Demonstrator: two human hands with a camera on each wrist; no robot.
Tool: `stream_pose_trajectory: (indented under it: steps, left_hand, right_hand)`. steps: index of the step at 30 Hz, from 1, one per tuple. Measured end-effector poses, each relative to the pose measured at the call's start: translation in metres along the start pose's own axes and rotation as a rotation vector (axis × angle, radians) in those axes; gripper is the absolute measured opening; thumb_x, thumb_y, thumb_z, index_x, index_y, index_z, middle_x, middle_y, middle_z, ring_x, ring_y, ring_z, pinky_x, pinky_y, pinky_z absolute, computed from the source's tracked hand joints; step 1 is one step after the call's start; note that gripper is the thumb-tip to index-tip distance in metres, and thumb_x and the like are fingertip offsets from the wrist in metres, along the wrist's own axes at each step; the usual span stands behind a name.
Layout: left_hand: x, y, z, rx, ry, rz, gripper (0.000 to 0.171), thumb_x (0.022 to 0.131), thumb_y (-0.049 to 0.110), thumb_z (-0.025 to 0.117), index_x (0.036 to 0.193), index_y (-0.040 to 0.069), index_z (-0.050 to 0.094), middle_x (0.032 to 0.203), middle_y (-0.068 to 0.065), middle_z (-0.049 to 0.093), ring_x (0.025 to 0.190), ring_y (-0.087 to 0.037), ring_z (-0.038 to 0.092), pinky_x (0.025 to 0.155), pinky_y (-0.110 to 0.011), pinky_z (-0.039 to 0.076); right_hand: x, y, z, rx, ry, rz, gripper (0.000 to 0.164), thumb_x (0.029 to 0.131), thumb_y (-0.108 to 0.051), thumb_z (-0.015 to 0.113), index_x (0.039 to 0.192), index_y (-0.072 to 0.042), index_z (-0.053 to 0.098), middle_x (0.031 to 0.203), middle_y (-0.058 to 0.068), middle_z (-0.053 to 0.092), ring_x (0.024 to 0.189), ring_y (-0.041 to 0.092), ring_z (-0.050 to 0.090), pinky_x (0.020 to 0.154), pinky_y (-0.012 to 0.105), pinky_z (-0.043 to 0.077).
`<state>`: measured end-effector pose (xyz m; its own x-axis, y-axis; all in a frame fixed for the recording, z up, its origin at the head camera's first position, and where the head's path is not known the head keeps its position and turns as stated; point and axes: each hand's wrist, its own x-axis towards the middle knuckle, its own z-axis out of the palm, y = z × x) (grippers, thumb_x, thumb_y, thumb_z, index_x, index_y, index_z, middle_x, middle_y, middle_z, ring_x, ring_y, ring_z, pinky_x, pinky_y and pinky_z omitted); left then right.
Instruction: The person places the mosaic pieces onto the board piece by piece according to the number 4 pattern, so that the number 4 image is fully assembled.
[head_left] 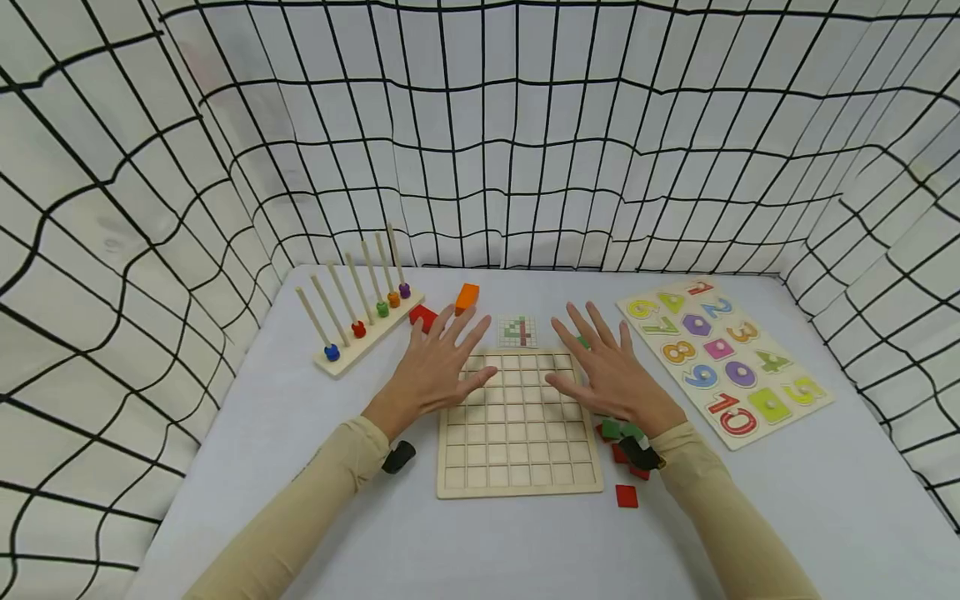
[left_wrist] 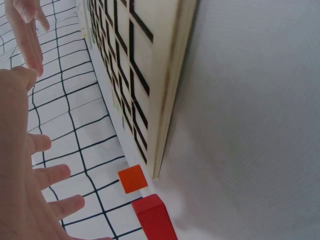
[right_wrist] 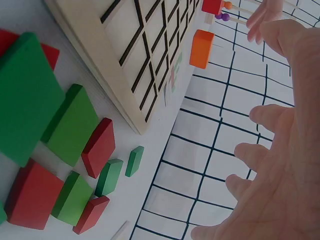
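My left hand [head_left: 435,367] is spread with straight fingers over the upper left edge of a wooden grid board [head_left: 517,454]. On the opposite side, my right hand [head_left: 611,375] has its fingers fanned out over the board's upper right edge. Neither holds anything. The board's square cells hold no tiles where they show. Just beyond it lies a small card [head_left: 517,332] printed with a grid of green and red squares. Beneath my right hand and wrist, red and green square tiles [right_wrist: 73,125] lie scattered along the board's right side, partly hidden in the head view.
At the left stands a wooden peg rack [head_left: 367,329] with small coloured beads on several rods. A red block [head_left: 423,317] and an orange block [head_left: 467,297] lie near it. A number puzzle board [head_left: 720,367] is at the right. Black netting [head_left: 517,150] surrounds the white table [head_left: 465,550].
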<state>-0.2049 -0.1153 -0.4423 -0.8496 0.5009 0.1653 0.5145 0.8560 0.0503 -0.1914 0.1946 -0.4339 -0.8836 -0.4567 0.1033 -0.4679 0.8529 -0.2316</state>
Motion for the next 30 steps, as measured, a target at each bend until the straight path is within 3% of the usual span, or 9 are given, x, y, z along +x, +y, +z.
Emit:
stream_pose_trajectory:
  steps: [10, 15, 21, 26, 30]
  left_hand:
    - [-0.001, -0.003, -0.004, -0.02, -0.039, 0.046, 0.086, 0.103, 0.068, 0.052, 0.172, 0.023, 0.027, 0.179, -0.01, 0.027, 0.164, -0.041, 0.027, 0.121, -0.077, 0.034]
    - [-0.012, -0.011, -0.01, -0.137, -0.204, 0.101, 0.097, 0.099, 0.071, 0.058, 0.174, 0.024, 0.017, 0.183, -0.007, 0.013, 0.168, -0.038, 0.018, 0.13, -0.069, 0.025]
    - [-0.032, -0.02, -0.014, -0.28, -0.444, 0.095, 0.124, 0.086, 0.073, 0.075, 0.175, 0.019, 0.007, 0.184, -0.01, -0.002, 0.17, -0.041, 0.005, 0.132, -0.072, 0.012]
    - [-0.04, -0.023, -0.012, -0.279, -0.539, 0.058, 0.137, 0.08, 0.071, 0.083, 0.174, 0.014, 0.001, 0.183, -0.013, -0.008, 0.169, -0.042, -0.001, 0.133, -0.072, 0.004]
    - [-0.043, -0.024, -0.01, -0.26, -0.576, 0.039, 0.139, 0.08, 0.071, 0.083, 0.174, 0.012, -0.001, 0.182, -0.015, -0.009, 0.169, -0.043, -0.004, 0.133, -0.071, 0.0]
  right_hand:
    - [-0.004, 0.007, 0.002, 0.023, 0.003, -0.002, 0.084, 0.102, -0.056, 0.063, 0.171, -0.021, 0.03, 0.182, 0.011, 0.014, 0.17, 0.039, 0.005, 0.126, 0.082, 0.008]
    - [-0.005, 0.01, 0.001, 0.055, -0.01, -0.013, 0.082, 0.103, -0.052, 0.064, 0.17, -0.019, 0.031, 0.182, 0.012, 0.017, 0.169, 0.039, 0.01, 0.128, 0.078, 0.013]
    - [-0.007, 0.019, -0.001, 0.066, -0.007, -0.033, 0.079, 0.103, -0.046, 0.067, 0.169, -0.014, 0.035, 0.179, 0.017, 0.024, 0.166, 0.044, 0.019, 0.128, 0.075, 0.021]
    - [-0.008, 0.027, -0.001, 0.062, -0.008, -0.036, 0.076, 0.104, -0.045, 0.066, 0.167, -0.012, 0.039, 0.177, 0.018, 0.029, 0.163, 0.046, 0.026, 0.128, 0.07, 0.029]
    - [-0.01, 0.033, 0.0, 0.078, -0.049, -0.002, 0.074, 0.105, -0.046, 0.065, 0.166, -0.013, 0.041, 0.178, 0.016, 0.028, 0.163, 0.044, 0.028, 0.127, 0.068, 0.033]
